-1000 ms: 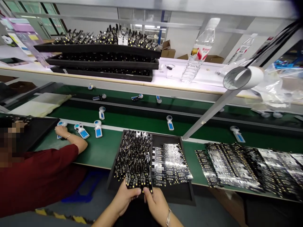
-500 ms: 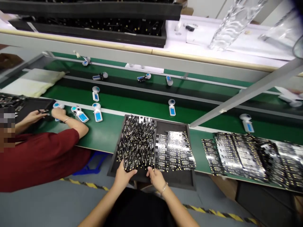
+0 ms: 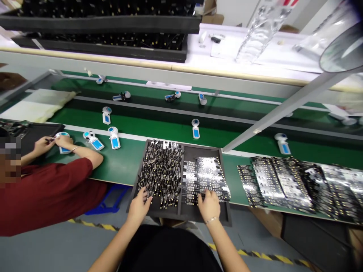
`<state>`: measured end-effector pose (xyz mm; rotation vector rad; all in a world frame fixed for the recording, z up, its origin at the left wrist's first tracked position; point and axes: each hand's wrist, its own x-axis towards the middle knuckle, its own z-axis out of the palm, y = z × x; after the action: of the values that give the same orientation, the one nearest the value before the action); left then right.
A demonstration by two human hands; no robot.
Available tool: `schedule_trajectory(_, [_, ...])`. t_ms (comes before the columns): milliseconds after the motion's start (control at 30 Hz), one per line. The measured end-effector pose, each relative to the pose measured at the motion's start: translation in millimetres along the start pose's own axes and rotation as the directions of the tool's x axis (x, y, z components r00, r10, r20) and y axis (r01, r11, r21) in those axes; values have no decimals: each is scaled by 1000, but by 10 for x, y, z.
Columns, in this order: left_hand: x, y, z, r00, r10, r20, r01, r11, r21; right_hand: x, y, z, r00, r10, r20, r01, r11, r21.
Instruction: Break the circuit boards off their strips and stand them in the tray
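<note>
A black divided tray (image 3: 201, 152) rests on the green bench in front of me. Its left compartment holds a heap of small black metal parts (image 3: 161, 170). Flat rows of shiny strips with parts (image 3: 208, 172) fill much of the right compartment. At the heap's lower left corner is my left hand (image 3: 139, 206), its thumb and fingers apart, touching the edge of the parts. My right hand (image 3: 209, 206) lies over the lower edge of the shiny strips, fingers curled down onto them; the fingertips are partly hidden.
More strips (image 3: 278, 181) lie on the bench to the right. White-and-blue devices (image 3: 195, 129) sit on the green belt. At left, a person in a red sleeve (image 3: 70, 181) handles a device. A slanted metal post (image 3: 272, 107) rises beyond the tray.
My right hand has moved right, from the tray's middle to the shiny strips. My left hand has shifted slightly left and up. Devices on the belt have shifted left.
</note>
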<state>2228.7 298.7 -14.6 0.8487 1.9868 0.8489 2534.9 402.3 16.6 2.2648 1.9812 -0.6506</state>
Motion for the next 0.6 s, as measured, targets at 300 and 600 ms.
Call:
schedule_trajectory(300, [144, -79, 50, 999, 32, -4, -32, 999, 5, 320, -28, 123, 982, 60, -180, -80, 991, -109])
schedule_trajectory(600, [-158, 175, -237, 983, 180, 16, -179, 954, 240, 428, -37, 33, 972, 135, -193, -103, 980, 169])
